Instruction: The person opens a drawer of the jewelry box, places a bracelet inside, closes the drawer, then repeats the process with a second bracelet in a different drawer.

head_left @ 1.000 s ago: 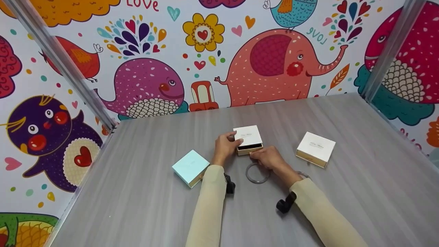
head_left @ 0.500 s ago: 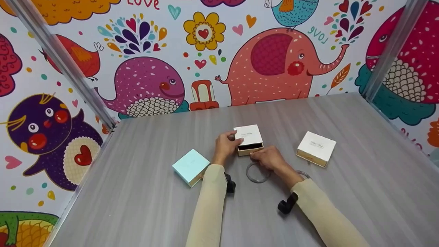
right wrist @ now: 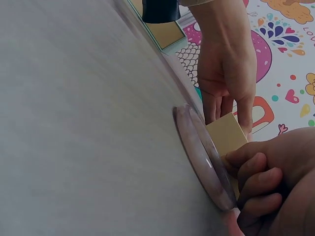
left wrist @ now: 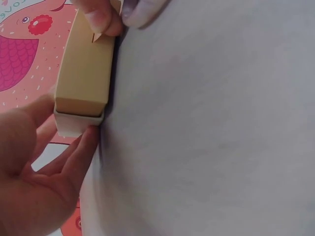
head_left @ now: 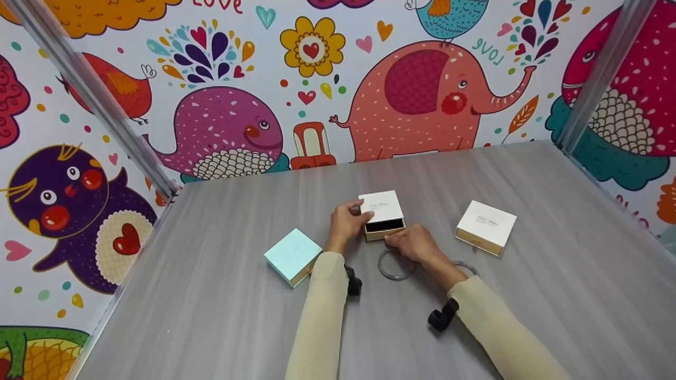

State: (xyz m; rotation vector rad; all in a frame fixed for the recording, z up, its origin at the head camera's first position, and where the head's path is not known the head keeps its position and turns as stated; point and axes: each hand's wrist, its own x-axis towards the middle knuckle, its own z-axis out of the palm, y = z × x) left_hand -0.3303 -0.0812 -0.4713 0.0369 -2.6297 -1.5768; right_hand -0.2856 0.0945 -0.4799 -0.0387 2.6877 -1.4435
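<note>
A small white drawer box (head_left: 381, 206) with printed lettering sits mid-table. Its gold drawer (head_left: 384, 234) is partly pulled out toward me, showing a dark inside. My left hand (head_left: 343, 228) grips the white sleeve from the left, thumb on top; in the left wrist view, fingers lie along its side. At the drawer front, my right hand (head_left: 418, 245) pinches a small tab (left wrist: 96, 37), its other fingers curled. A greyish translucent bangle (right wrist: 202, 152) lies on the table just in front of the drawer, beside the right hand.
A pale blue box (head_left: 293, 256) stands to the left, near the left forearm. Another white box (head_left: 486, 226) with gold sides is at the right. A second bangle (head_left: 468, 267) is partly hidden behind the right wrist. A cartoon-printed wall (head_left: 317, 105) borders the grey table (head_left: 227, 316).
The gold drawer has slid slightly farther out of the white sleeve, toward me, and more of its dark inside shows. Both hands keep their hold in nearly the same place.
</note>
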